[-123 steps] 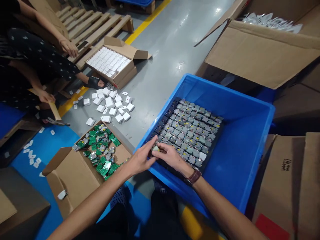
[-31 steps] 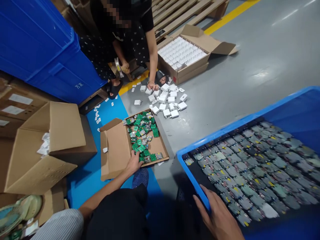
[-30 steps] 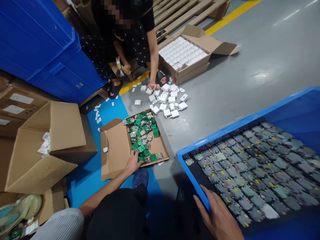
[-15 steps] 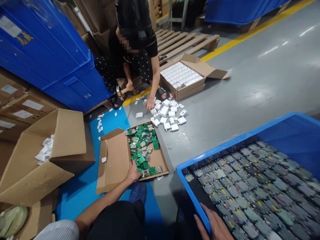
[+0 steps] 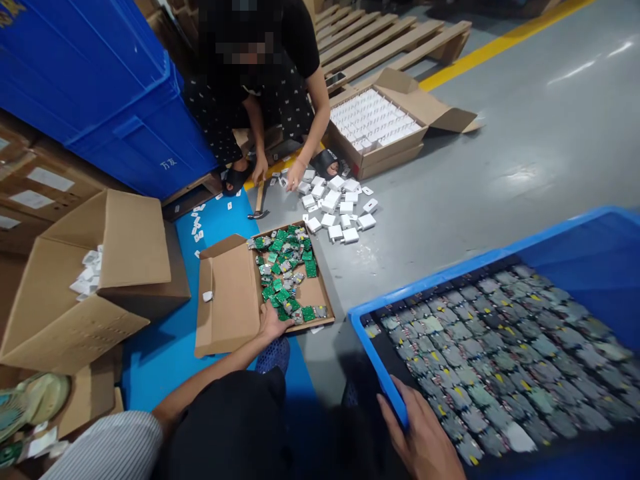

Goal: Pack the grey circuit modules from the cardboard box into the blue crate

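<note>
My left hand is at the near wall of a shallow cardboard box, its fingers inside the rim and its thumb along the wall. Loose green circuit boards, some with grey parts, lie heaped in that box beside my fingers. My right hand is wrapped over the rim of a blue plastic crate, thumb outside and fingers within. Rows of grey-green boards, some marked yellow, fill a black layer in the crate. A whitish piece lies on the nearest rows.
Opposite, a person crouches with one hand on a hammer. White square casings litter the floor. Behind stand an open carton of white units and a wooden pallet. Stacked blue bins and a carton are on the left.
The view has tilted down and closer. The other person's hammer has come down, head on the floor, and their other hand has drawn back from the casings. Both my hands keep their places.
</note>
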Demonstrator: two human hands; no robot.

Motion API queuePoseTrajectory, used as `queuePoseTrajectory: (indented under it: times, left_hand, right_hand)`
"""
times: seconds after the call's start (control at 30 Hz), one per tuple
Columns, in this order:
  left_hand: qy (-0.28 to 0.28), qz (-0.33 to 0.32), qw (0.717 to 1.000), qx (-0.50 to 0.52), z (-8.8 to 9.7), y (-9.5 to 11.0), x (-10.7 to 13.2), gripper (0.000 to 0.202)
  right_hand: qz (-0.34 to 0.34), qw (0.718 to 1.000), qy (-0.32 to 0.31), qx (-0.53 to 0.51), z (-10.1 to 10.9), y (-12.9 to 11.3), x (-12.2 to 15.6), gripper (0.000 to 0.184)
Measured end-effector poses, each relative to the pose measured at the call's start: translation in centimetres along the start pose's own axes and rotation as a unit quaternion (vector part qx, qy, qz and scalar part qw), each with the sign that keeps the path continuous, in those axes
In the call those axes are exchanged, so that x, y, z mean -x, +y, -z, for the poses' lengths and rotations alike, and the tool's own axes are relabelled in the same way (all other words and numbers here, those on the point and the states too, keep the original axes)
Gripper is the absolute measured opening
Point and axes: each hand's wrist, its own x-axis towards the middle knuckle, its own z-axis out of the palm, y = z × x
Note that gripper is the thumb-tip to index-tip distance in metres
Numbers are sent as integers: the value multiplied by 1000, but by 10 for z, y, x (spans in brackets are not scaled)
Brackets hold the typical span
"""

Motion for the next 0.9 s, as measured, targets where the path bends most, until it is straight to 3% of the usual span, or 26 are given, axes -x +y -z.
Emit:
queuePoseTrajectory:
  times: [0.1,0.27,0.53,0.77,0.9]
  left_hand:
    - [16,13,1000,2,-6,4,-3,90]
    - [-31,-28,999,7,-3,9,-3,73]
    - [-46,-66,996,-36,-8,22,0,89]
    - [-63,-100,992,-42,2,28,-5,39]
    - [-91,-133,985,-59,13,31,-5,44]
  right_hand:
    - [8,1000,9,6,2,-2,-1,47]
    - [4,1000,-2,-8,4,-4,-1,48]
    - [-5,1000,-5,-30,3,-3,0,49]
    - [0,1000,-2,-10,7,-6,-2,48]
    - [11,1000,4,5,8,-6,-3,47]
